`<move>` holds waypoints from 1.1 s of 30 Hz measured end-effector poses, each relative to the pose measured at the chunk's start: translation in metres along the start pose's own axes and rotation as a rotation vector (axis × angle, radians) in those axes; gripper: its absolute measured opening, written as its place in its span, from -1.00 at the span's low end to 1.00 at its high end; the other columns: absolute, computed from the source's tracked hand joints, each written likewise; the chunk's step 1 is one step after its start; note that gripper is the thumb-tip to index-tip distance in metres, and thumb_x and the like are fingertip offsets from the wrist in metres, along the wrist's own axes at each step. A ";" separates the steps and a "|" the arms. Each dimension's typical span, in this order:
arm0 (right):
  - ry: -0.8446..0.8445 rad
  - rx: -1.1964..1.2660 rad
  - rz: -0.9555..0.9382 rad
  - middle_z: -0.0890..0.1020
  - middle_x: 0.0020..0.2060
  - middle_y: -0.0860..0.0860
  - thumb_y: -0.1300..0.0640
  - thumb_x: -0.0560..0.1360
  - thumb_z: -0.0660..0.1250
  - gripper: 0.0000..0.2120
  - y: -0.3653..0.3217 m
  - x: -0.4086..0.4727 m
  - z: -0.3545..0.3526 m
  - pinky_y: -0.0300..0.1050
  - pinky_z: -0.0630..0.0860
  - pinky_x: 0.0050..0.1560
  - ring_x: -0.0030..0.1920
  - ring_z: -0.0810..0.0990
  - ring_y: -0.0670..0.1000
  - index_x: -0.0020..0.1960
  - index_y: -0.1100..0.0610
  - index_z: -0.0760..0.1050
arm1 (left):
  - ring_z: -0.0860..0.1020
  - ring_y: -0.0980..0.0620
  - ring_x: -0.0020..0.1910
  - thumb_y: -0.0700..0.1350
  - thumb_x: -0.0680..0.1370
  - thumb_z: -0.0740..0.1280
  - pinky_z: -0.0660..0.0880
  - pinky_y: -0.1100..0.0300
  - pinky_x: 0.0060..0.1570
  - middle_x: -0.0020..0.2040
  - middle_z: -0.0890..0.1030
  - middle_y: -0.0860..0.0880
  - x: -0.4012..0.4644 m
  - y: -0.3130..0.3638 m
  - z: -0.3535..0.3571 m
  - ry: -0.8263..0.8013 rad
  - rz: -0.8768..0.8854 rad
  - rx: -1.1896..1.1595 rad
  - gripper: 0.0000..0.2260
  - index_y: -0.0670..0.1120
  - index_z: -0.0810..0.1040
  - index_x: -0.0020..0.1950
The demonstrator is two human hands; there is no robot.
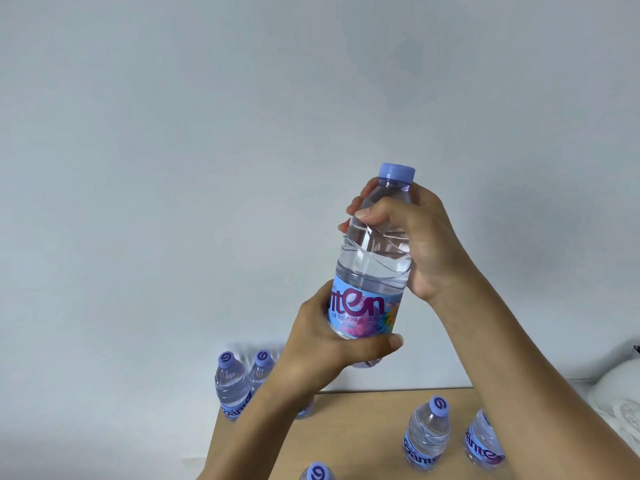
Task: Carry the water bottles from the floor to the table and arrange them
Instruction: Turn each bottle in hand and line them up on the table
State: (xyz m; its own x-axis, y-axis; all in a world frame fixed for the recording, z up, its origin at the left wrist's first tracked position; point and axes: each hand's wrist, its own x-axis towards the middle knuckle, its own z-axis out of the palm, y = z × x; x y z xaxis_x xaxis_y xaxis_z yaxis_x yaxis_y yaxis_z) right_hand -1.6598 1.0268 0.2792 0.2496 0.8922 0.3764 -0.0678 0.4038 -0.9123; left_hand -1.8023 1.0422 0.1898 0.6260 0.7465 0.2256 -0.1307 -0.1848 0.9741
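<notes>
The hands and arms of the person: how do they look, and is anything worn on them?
The left hand and the right hand are bare: no gloves, rings, watch or bracelet show. Both forearms are uncovered as far as the frame reaches, with no sleeve in view. The visible thumbnails are short and unpainted.

The place looked like a plain indoor room, perhaps in a home, though the kind was hard to tell. A bare pale wall (207,133) rose behind a small light-wood table (353,431), and something white and soft (620,393), indistinct, lay just right of the table.
</notes>
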 end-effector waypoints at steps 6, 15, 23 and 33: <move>0.051 -0.120 -0.003 0.68 -0.18 0.12 0.14 0.32 0.45 -0.89 -0.002 -0.001 0.004 -0.01 0.65 -0.07 -0.14 0.72 0.09 -0.18 0.07 0.55 | 0.68 0.01 -0.22 -0.10 0.18 0.60 0.59 0.26 -0.25 -0.16 0.70 -0.02 0.000 -0.002 0.004 0.106 0.024 0.003 -0.58 -0.06 0.59 -0.01; 0.232 -0.224 -0.075 0.61 -0.32 -0.11 0.24 0.34 0.50 -0.81 0.007 -0.006 0.021 -0.22 0.56 -0.27 -0.29 0.64 -0.06 -0.16 0.12 0.49 | 0.65 0.08 -0.26 -0.10 0.16 0.63 0.64 0.13 -0.28 -0.17 0.67 0.09 0.001 -0.003 0.010 0.262 0.041 0.109 -0.52 0.04 0.55 0.01; 0.045 -0.065 0.004 0.66 -0.26 0.05 0.25 0.23 0.41 -0.82 -0.001 -0.001 0.011 -0.06 0.63 -0.17 -0.18 0.67 0.06 -0.17 0.11 0.54 | 0.61 -0.02 -0.33 -0.13 0.18 0.63 0.54 0.21 -0.34 -0.24 0.66 -0.09 0.002 -0.001 0.000 0.038 -0.045 -0.088 -0.61 -0.04 0.59 -0.06; -0.045 -0.099 0.037 0.70 -0.10 0.10 0.15 0.33 0.43 -0.80 0.001 0.004 0.008 0.08 0.63 0.02 -0.04 0.71 0.15 -0.06 0.08 0.53 | 0.66 0.01 -0.26 -0.04 0.16 0.61 0.58 0.22 -0.29 -0.21 0.69 -0.04 0.000 -0.003 -0.001 0.150 0.009 -0.049 -0.64 0.03 0.61 -0.11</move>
State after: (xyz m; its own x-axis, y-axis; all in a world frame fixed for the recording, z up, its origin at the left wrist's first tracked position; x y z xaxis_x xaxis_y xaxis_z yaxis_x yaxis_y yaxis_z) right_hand -1.6665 1.0325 0.2816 0.2045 0.9153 0.3469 0.0197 0.3505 -0.9364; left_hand -1.8026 1.0432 0.1865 0.5035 0.8324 0.2314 -0.1753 -0.1638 0.9708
